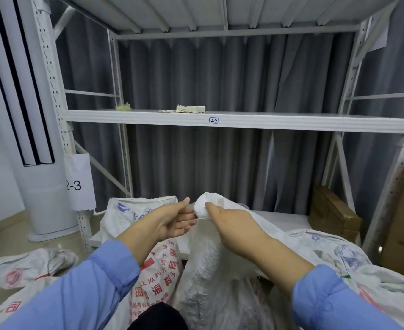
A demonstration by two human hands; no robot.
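A white woven sack (210, 270) stands upright in front of me, its top bunched into a knot-like bundle (204, 206). My right hand (234, 225) grips the gathered neck just below the bundle, thumb up against it. My left hand (172, 220) is at the bundle's left side, fingertips pinching its edge. Both arms wear blue sleeves. What the sack contains is hidden.
Printed white sacks lie around: one with red characters (158, 270) behind my left arm, one at left (29, 265), one at right (334, 253). A white metal rack (220, 120) labelled 2-2 holds a small paper stack (191, 109). Cardboard boxes (334, 215) sit right; a white standing unit (46, 186) left.
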